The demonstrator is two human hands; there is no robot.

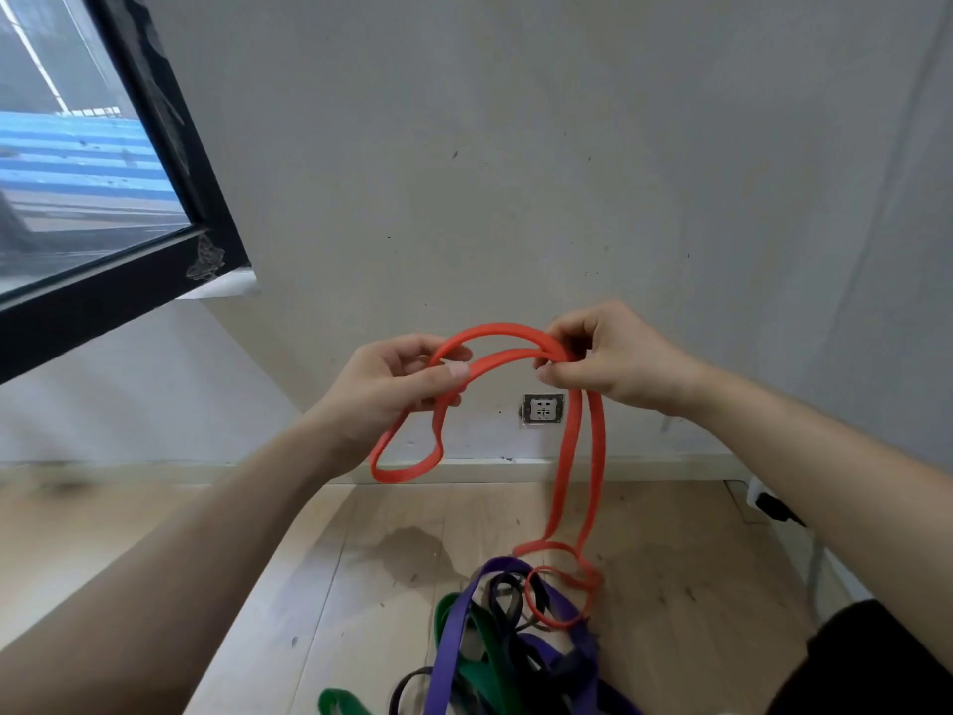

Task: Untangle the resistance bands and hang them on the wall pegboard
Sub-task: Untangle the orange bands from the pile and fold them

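Both hands hold one orange resistance band [508, 337] up in front of the wall. My left hand [397, 384] pinches its left part, and a short loop hangs below that hand. My right hand [613, 358] grips the band's right part, from which two long strands drop to the floor. Those strands end in coils on a tangled pile of bands: a purple band [454, 657], a green band [487, 663] and a black band [536, 593]. No pegboard is in view.
A grey wall faces me with a power socket [541, 408] low down. A black-framed window [170, 162] is at the upper left. The floor [361, 585] is light wood with a dark stain. A white plug and cable [768, 503] sit at the right.
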